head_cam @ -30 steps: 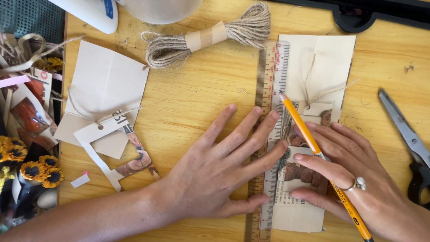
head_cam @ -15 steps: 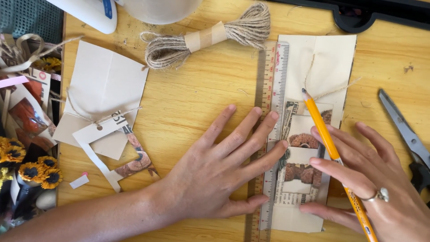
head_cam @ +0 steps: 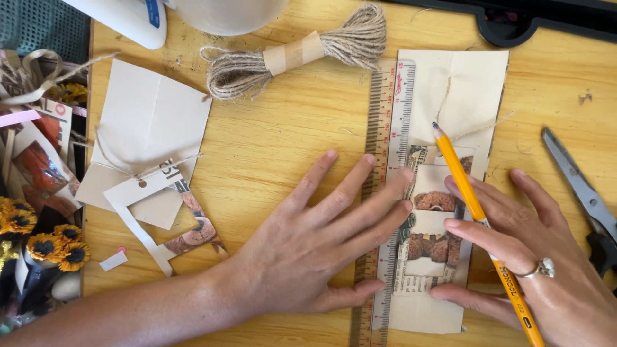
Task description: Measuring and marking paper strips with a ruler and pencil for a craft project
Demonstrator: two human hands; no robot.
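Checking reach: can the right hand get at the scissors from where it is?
Probably yes. The scissors lie on bare table just right of the right hand, nothing between, though that hand holds a pencil.

— What is pressed down by the left hand (head_cam: 308,257)?
— A ruler (head_cam: 385,193), held flat on the wooden table (head_cam: 289,141) by spread fingers, along the left edge of a paper strip (head_cam: 459,83) with a bear picture (head_cam: 434,225).
— And the right hand (head_cam: 546,276)?
— A yellow pencil (head_cam: 472,199) is gripped, tip up over the strip; the fingertips are laid on the picture.
— What is seen around them?
— Twine (head_cam: 295,54) above, scissors (head_cam: 578,186) at the right, paper cut-outs (head_cam: 151,128) at the left.
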